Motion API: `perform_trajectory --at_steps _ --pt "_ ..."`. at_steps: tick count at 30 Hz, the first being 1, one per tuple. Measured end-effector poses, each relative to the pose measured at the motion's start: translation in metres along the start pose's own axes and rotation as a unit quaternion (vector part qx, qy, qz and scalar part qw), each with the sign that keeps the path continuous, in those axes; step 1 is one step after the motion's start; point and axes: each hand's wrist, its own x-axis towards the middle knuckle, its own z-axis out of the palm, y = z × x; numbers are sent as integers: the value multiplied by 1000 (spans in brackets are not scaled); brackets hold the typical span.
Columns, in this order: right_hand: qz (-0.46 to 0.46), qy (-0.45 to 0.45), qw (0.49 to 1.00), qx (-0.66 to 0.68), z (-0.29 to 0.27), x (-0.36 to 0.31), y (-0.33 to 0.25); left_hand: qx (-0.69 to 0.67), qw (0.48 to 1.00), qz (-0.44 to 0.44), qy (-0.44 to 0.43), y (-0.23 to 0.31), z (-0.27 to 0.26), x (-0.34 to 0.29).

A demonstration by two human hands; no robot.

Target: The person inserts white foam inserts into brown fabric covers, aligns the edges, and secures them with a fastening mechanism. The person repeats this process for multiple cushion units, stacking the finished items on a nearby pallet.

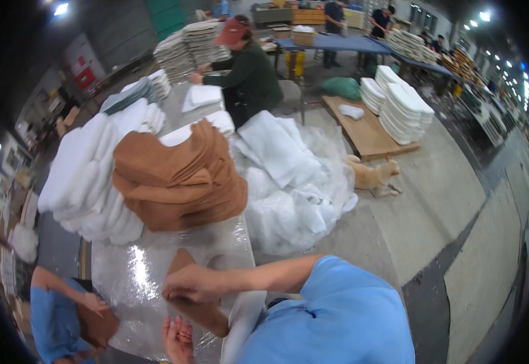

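My right hand [194,283] reaches in from the right over the plastic-covered table [118,255], its fingers closed on a long brown fabric piece [214,318]. Part of that piece is hidden under the hand. Nearer the lower edge, my left hand [178,341] is palm up beside the fabric, with loosely bent fingers and nothing visible in them. Beyond my hands lies a heap of brown fabric pieces [179,182]. At the lower left, a co-worker in blue holds another brown piece [97,323].
White padded pieces [85,176] are piled at the table's left. Clear plastic bagging with white padding [295,200] lies beyond its right side. A person in a red cap [252,79] works at the far end. A dog [376,176] lies on the floor near a cardboard sheet [361,136].
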Motion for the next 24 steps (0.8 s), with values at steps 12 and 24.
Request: perform_trajectory --at_steps 12,24 --pt "-214 7 967 138 70 61 -74 133 938 308 86 103 80 -2" --pt "217 -219 936 168 -9 -25 24 181 808 555 73 196 58 -147"
